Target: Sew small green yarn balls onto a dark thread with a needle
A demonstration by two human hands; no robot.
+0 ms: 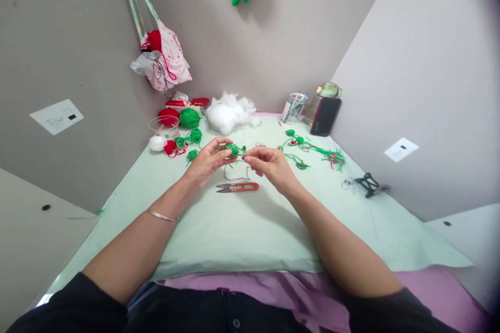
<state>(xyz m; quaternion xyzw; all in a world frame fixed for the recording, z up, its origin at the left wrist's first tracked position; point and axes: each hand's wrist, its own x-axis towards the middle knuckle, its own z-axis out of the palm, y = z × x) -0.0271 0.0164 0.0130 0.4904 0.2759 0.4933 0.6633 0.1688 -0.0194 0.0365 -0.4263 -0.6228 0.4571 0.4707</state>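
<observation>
Left hand is curled closed, its thumb and fingers wrapped about a small, plump green crocheted yarn piece. I read its long axis as roughly 9 to 3, though the fingers cover part of it; a green curl juts from the 3 o'clock end. That end faces the right hand, with thumb and forefinger pinched together just beside it, so from those fingertips the piece lies at about 10 o'clock. The pinch has hold of a thin dark bit; from my end I can't tell thread from needle. I judge that narrow gap the relation that counts.

The left forearm enters from 7 o'clock, the right forearm from 5. At 6 o'clock, a slack dark thread loops above orange-handled metal snips, blades toward 9, on the pale green table cover. Farther out, I have fluffy white stuffing at 12, a round green yarn ball at 10 and tangled green and red yarn strands at 3.
</observation>
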